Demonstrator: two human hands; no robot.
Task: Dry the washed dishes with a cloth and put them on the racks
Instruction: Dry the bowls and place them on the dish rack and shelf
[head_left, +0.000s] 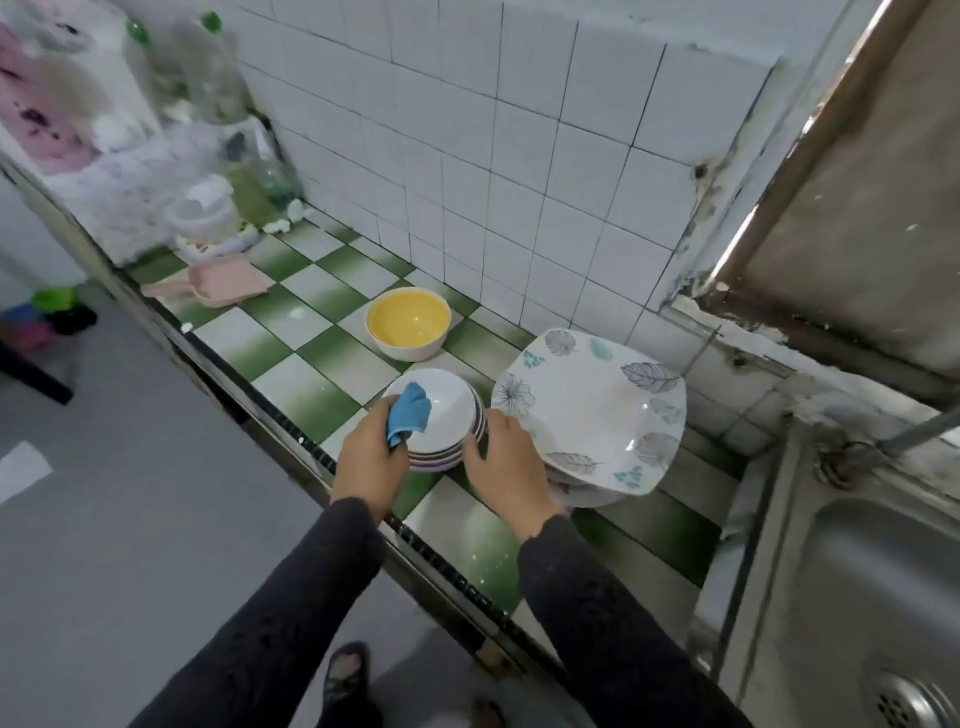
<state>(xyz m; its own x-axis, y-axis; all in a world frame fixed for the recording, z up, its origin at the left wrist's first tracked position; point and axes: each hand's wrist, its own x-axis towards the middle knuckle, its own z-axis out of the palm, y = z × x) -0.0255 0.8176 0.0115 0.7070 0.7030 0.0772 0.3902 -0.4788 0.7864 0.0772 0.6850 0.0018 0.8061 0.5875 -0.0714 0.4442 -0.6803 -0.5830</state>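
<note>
Pink dustpan (228, 283) on checkered counter (291, 338); steel sink (857, 571) at right.

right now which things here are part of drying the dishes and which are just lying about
Job: blue cloth, gripped by left hand; stack of bowls, held by right hand; leaf-patterned plates; yellow bowl, probably.
Lying about: pink dustpan; plastic bottles; sink.

Long dk-grey sleeves (291, 597) w/ faint speckled pattern, cuffs at wrists; dark open sandal (345, 670) on foot.

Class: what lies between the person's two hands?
In the head view, a stack of bowls, held by the right hand; the left hand grips a blue cloth on it.
</note>
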